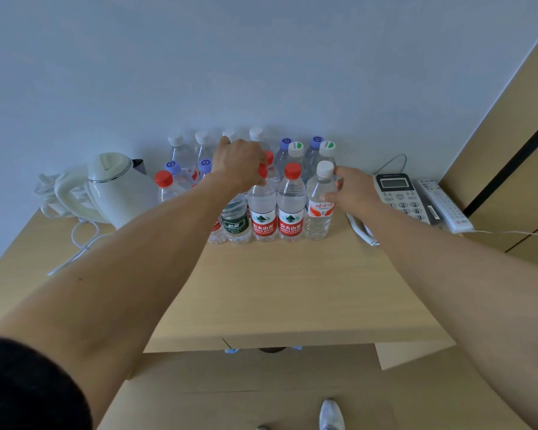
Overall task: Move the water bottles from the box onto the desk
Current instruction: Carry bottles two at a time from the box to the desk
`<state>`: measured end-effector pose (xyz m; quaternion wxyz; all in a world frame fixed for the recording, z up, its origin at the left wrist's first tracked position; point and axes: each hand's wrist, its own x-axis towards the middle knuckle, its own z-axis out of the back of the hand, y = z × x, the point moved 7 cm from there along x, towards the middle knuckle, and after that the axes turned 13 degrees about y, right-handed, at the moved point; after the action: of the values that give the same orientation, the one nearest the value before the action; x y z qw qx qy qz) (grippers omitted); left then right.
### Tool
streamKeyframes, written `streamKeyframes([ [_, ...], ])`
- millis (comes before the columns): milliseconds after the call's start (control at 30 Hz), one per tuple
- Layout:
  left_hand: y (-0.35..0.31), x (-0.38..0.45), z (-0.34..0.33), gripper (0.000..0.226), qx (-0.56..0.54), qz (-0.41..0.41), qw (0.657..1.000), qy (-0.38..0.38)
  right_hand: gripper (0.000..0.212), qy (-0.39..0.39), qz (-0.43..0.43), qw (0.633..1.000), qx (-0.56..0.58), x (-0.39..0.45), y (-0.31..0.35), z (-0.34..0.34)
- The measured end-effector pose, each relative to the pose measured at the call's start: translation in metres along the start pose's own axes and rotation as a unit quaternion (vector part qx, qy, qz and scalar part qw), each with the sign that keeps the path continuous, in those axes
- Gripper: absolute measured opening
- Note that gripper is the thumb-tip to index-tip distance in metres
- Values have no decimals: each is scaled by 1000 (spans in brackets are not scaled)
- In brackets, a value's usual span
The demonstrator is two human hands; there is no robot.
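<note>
Several water bottles stand in rows at the back of the wooden desk (292,290), against the wall. My left hand (238,164) reaches over them and covers the red cap of a red-labelled bottle (263,218) in the front row; its fingers curl around the cap. My right hand (353,190) grips the side of a white-capped bottle (319,209) at the right end of the front row, standing on the desk. Another red-capped bottle (291,206) stands between them, and a green-labelled bottle (236,223) sits left of my left hand. The cardboard box (261,389) lies below the desk's front edge.
A white electric kettle (112,187) with its cord (75,243) sits at the desk's back left. A desk phone (401,197) and a white remote (444,206) lie at the back right. A wooden panel (510,150) rises at the right. A shoe (331,414) shows below.
</note>
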<state>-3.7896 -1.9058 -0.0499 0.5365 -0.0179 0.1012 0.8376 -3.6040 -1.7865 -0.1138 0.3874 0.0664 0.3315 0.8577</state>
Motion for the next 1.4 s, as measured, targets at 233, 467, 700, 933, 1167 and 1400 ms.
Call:
streamKeyframes([
  [233, 3, 2, 0, 34, -8, 22, 1000, 6, 45, 4, -3, 1000, 4, -1, 2, 1],
  [467, 9, -6, 3, 63, -29, -26, 999, 10, 48, 3, -8, 1000, -6, -4, 2, 0],
  [700, 51, -17, 6, 47, -21, -4, 999, 38, 49, 3, -13, 1000, 2, -6, 4, -1],
  [933, 51, -18, -11, 49, -51, -20, 996, 66, 46, 3, -18, 1000, -1, -7, 7, 0],
  [1167, 50, -21, -10, 48, -80, -18, 995, 54, 46, 5, -28, 1000, -2, -8, 10, 1],
  [1400, 52, -24, -12, 46, -91, -22, 995, 40, 48, 10, -36, 999, -10, -10, 12, 0],
])
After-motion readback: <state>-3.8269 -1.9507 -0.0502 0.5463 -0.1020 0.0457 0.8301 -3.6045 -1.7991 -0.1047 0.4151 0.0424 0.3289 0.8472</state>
